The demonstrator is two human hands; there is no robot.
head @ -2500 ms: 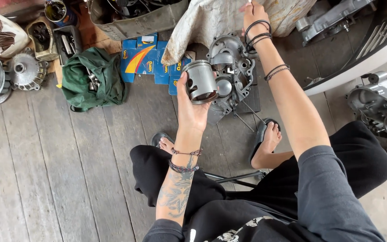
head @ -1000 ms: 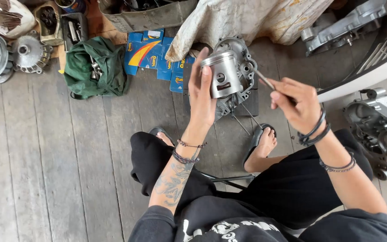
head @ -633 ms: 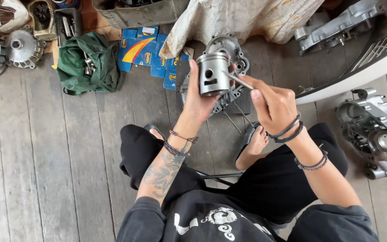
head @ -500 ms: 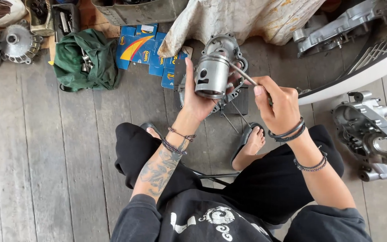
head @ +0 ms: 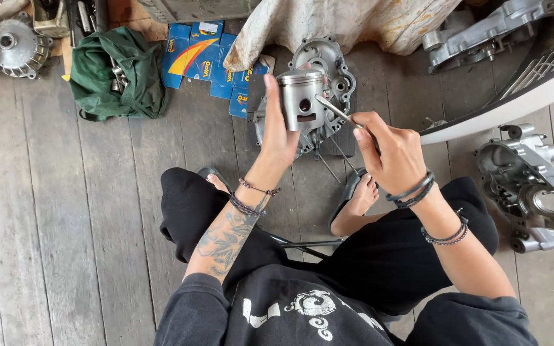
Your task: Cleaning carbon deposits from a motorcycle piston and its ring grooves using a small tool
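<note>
Left hand point(head: 276, 131) clamps piston point(head: 301, 99) upright, side hole facing out; right hand point(head: 389, 150) pinches thin tool point(head: 336, 110) at its skirt.

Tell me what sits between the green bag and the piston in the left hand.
In the head view, blue boxes lie on the floor between the green bag and the piston held in the left hand.

silver-grey piston point(head: 301, 99), green bag point(head: 115, 75), blue boxes point(head: 195, 59) with perhaps yellow-orange swooshes
</note>
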